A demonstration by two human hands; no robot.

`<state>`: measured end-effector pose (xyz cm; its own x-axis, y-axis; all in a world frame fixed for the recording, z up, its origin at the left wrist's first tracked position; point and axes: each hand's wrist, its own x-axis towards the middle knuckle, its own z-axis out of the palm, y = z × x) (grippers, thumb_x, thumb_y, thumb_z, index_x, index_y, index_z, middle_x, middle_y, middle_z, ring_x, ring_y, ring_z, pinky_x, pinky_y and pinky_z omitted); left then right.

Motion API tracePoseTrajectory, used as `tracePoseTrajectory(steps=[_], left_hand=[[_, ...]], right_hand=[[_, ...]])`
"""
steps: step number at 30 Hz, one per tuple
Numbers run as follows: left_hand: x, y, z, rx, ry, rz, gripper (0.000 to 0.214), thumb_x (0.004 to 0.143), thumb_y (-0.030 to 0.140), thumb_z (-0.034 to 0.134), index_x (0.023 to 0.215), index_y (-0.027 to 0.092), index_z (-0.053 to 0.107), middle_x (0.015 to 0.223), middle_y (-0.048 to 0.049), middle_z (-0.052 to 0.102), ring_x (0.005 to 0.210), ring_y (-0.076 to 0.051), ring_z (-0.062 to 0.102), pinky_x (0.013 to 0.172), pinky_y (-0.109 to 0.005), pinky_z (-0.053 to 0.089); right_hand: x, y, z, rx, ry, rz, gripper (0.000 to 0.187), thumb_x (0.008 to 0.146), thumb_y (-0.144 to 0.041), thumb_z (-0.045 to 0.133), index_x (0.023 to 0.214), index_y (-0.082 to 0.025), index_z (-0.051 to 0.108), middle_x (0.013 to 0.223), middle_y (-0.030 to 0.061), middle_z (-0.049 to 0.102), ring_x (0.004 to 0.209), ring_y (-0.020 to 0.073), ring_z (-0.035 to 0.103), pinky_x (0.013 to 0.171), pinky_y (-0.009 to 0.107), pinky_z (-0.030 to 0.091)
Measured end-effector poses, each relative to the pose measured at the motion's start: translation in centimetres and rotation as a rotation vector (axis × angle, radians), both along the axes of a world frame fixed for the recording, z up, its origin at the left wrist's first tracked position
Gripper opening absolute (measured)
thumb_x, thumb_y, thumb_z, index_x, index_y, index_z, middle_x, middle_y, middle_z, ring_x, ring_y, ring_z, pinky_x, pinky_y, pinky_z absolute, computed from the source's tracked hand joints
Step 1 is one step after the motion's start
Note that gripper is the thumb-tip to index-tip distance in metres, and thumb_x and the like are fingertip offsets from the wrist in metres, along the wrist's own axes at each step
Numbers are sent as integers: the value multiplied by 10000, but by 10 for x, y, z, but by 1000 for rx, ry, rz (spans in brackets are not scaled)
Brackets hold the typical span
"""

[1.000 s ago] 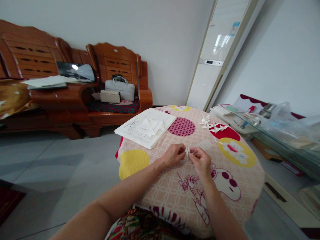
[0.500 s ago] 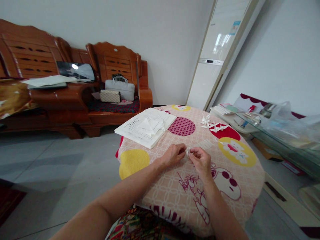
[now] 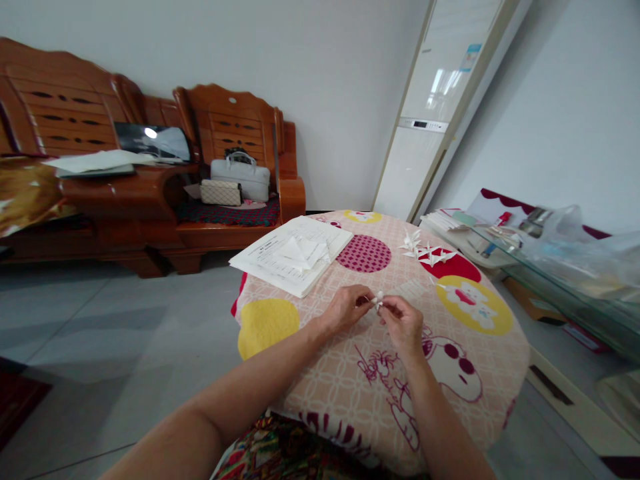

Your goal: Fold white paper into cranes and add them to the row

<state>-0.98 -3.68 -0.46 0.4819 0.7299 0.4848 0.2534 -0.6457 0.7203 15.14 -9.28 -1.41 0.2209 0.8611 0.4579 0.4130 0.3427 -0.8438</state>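
Observation:
A small piece of folded white paper (image 3: 379, 301) is pinched between both hands above the middle of the round table. My left hand (image 3: 351, 307) grips its left side with thumb and fingers closed. On the right side, my right hand (image 3: 404, 321) pinches it in the same way. The fingers cover much of the paper, so its exact shape is hard to make out. Just beyond my right hand lies a flat printed sheet (image 3: 413, 289). Several white paper cranes (image 3: 434, 256) stand together near the table's far right edge.
A stack of printed papers (image 3: 257, 259) lies at the table's far left, with loose folded paper (image 3: 301, 253) on top. A patterned cloth (image 3: 320, 393) covers the table. To the right is a glass-topped stand (image 3: 565, 283) with plastic bags. Wooden chairs (image 3: 230, 230) stand behind.
The folded paper has turned between my fingertips, and a rounded white part now shows above them. Both hands have shifted only slightly.

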Motion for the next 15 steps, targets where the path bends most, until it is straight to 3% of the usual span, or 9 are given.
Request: tracePoseTrajectory(steps=[5,15], left_hand=[[0,-1,3,125,-89,-8,92,830,178,603,809,152,688,862,-62,659,804,-145,597,710,-242,447],[0,-5,4,181,-100,46,101,837,176,614,773,157,689,803,-41,617,765,-133,581,691,-237,440]], right_hand=[[-1,-1,1,58,66,38,80,759,-234,627,778,-199,697,898,47,675,624,146,607,525,257,521],[1,-1,2,117,31,-13,70,755,-224,638,765,-208,706,816,46,653,736,190,629,617,295,530]])
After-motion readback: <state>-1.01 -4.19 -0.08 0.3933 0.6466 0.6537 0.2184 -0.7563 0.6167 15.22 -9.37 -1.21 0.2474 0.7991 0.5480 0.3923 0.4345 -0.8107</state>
